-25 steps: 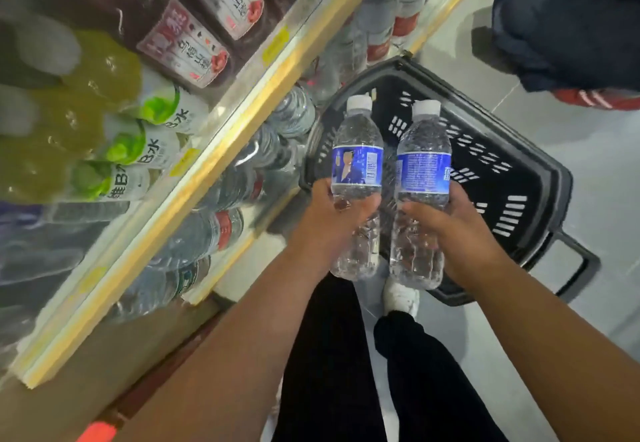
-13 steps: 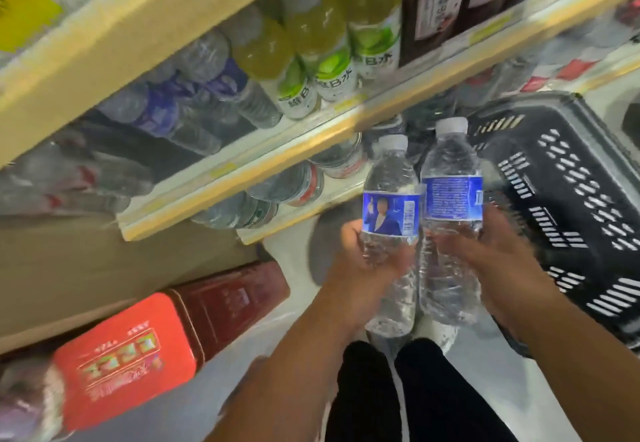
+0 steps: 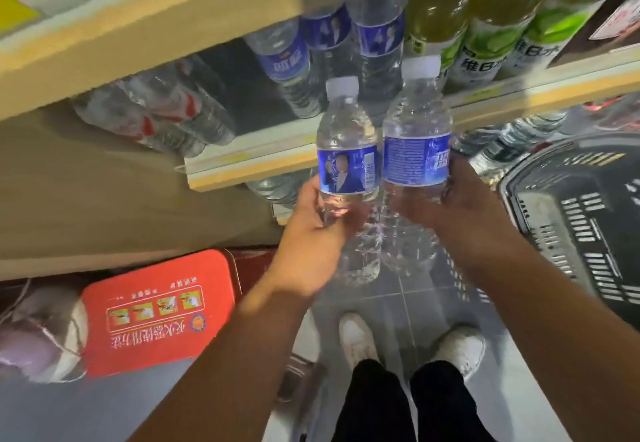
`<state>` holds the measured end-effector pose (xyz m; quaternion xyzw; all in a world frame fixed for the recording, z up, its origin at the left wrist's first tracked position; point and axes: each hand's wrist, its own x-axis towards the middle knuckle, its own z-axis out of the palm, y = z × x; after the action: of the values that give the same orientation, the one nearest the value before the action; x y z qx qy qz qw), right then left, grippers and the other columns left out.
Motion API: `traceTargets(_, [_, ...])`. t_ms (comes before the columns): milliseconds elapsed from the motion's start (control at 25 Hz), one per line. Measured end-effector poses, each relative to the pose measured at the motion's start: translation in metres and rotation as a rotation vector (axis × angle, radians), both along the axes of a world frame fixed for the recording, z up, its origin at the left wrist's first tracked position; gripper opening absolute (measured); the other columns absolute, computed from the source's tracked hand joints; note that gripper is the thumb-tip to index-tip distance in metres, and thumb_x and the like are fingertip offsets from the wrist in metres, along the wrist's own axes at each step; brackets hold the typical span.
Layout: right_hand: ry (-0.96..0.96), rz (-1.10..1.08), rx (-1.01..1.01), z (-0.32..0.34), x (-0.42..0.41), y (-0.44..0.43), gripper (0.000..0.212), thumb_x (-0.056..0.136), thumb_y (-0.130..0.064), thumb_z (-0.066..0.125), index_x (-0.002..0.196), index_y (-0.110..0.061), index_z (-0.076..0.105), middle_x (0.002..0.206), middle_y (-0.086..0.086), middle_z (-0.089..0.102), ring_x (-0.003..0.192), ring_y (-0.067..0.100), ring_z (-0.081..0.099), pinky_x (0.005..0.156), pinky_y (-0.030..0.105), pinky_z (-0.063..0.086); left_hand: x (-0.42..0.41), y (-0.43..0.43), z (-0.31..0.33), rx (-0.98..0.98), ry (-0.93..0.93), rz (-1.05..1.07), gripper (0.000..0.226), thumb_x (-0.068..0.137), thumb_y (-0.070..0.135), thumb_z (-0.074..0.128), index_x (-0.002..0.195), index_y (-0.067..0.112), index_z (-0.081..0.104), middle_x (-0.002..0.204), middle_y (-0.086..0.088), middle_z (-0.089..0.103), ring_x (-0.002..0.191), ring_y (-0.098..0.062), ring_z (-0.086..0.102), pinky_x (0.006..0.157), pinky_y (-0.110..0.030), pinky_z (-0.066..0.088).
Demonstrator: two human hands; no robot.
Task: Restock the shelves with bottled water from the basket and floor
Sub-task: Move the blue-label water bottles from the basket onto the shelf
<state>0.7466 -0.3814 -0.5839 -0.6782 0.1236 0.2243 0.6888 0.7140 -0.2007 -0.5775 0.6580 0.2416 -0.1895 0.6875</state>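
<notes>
I hold one bottle in each hand so that a single reach stocks two. My left hand wraps the lower body of the left bottle, whose portrait label faces me, and my right hand curls round the right bottle just below its blue label. Both bottles are upright, caps up, and almost touch side by side, raised in front of the shelf edge but not yet resting on it. I grip low, I think, so the tops go in first under the board above. The blue-labelled bottles of the same brand stand at the back of this shelf, so mine belong in the dark gap in front of them, between the red-labelled bottles and the green drinks. The basket sits close on my right, within easy reach for the next pair. A red tin lies on the floor to my left.
</notes>
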Motion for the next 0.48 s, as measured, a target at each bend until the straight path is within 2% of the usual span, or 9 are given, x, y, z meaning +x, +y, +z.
traceTargets(40, [-0.028, 0.023, -0.012, 0.005, 0.009, 0.012, 0.053, 0.076, -0.016, 0.08, 0.124, -0.022, 0.057, 0.104, -0.009, 0.073, 0.093, 0.003, 0.069, 0.076, 0.017, 0.052, 0.004, 0.009, 0.002, -0.01, -0.027, 0.04, 0.05, 0.082, 0.021, 0.077, 0.127, 0.022, 0.054, 0.119, -0.006, 0.069, 0.116, -0.035, 0.061, 0.103, -0.063, 0.042])
traceTargets(80, [-0.062, 0.044, -0.022, 0.008, 0.017, 0.022, 0.052, 0.074, -0.022, 0.082, 0.121, -0.021, 0.06, 0.105, -0.008, 0.073, 0.095, 0.006, 0.069, 0.081, 0.023, 0.053, 0.012, 0.017, 0.002, -0.029, -0.059, 0.094, 0.044, 0.084, 0.014, 0.074, 0.124, 0.014, 0.056, 0.115, -0.01, 0.07, 0.111, -0.036, 0.063, 0.104, -0.061, 0.042])
traceTargets(160, [-0.112, 0.059, -0.036, 0.015, 0.033, 0.041, 0.053, 0.07, -0.029, 0.082, 0.119, -0.019, 0.062, 0.106, -0.005, 0.074, 0.099, 0.013, 0.07, 0.089, 0.037, 0.055, 0.029, 0.032, 0.007, -0.144, -0.072, 0.198, 0.025, 0.085, 0.009, 0.069, 0.108, 0.007, 0.06, 0.097, -0.013, 0.068, 0.095, -0.032, 0.064, 0.103, -0.05, 0.041])
traceTargets(240, [-0.153, 0.06, -0.017, 0.016, 0.046, 0.056, 0.047, 0.075, -0.021, 0.081, 0.117, -0.017, 0.063, 0.104, -0.002, 0.074, 0.097, 0.016, 0.071, 0.085, 0.036, 0.058, 0.044, 0.045, 0.015, -0.087, -0.094, 0.17, 0.041, 0.075, 0.017, 0.076, 0.11, 0.005, 0.059, 0.094, -0.01, 0.064, 0.094, -0.024, 0.06, 0.102, -0.04, 0.042])
traceTargets(280, [-0.174, 0.061, -0.025, 0.018, 0.051, 0.063, 0.043, 0.076, -0.017, 0.081, 0.116, -0.017, 0.064, 0.102, -0.002, 0.075, 0.094, 0.014, 0.071, 0.079, 0.031, 0.058, 0.049, 0.051, 0.015, -0.008, -0.169, 0.149, 0.045, 0.078, 0.013, 0.074, 0.117, 0.0, 0.056, 0.098, -0.011, 0.063, 0.095, -0.02, 0.061, 0.096, -0.033, 0.047])
traceTargets(320, [-0.2, 0.057, -0.045, 0.019, 0.056, 0.07, 0.042, 0.077, -0.015, 0.081, 0.115, -0.019, 0.064, 0.1, -0.004, 0.075, 0.092, 0.011, 0.071, 0.075, 0.028, 0.058, 0.052, 0.056, 0.015, 0.031, -0.237, 0.151, 0.038, 0.086, 0.004, 0.068, 0.121, -0.003, 0.055, 0.101, -0.01, 0.064, 0.094, -0.016, 0.063, 0.088, -0.026, 0.051])
traceTargets(400, [-0.254, 0.022, -0.083, 0.02, 0.063, 0.083, 0.045, 0.073, -0.015, 0.084, 0.112, -0.021, 0.064, 0.1, -0.005, 0.075, 0.092, 0.01, 0.071, 0.08, 0.032, 0.058, 0.056, 0.063, 0.014, 0.117, -0.324, 0.119, 0.029, 0.088, 0.0, 0.066, 0.112, 0.015, 0.063, 0.101, 0.001, 0.07, 0.091, -0.007, 0.065, 0.078, -0.018, 0.053])
traceTargets(440, [-0.285, -0.011, -0.094, 0.02, 0.065, 0.088, 0.046, 0.07, -0.013, 0.085, 0.11, -0.021, 0.064, 0.101, -0.003, 0.075, 0.093, 0.012, 0.071, 0.084, 0.037, 0.058, 0.059, 0.064, 0.014, 0.183, -0.35, 0.103, 0.031, 0.084, 0.005, 0.07, 0.107, 0.024, 0.063, 0.101, 0.008, 0.071, 0.092, -0.004, 0.065, 0.08, -0.02, 0.053])
traceTargets(480, [-0.32, -0.049, -0.097, 0.018, 0.066, 0.093, 0.047, 0.068, -0.011, 0.086, 0.108, -0.021, 0.063, 0.102, -0.002, 0.074, 0.093, 0.013, 0.071, 0.086, 0.039, 0.058, 0.06, 0.066, 0.012, 0.228, -0.362, 0.106, 0.035, 0.079, 0.011, 0.073, 0.108, 0.026, 0.061, 0.102, 0.009, 0.072, 0.093, -0.002, 0.066, 0.085, -0.025, 0.053])
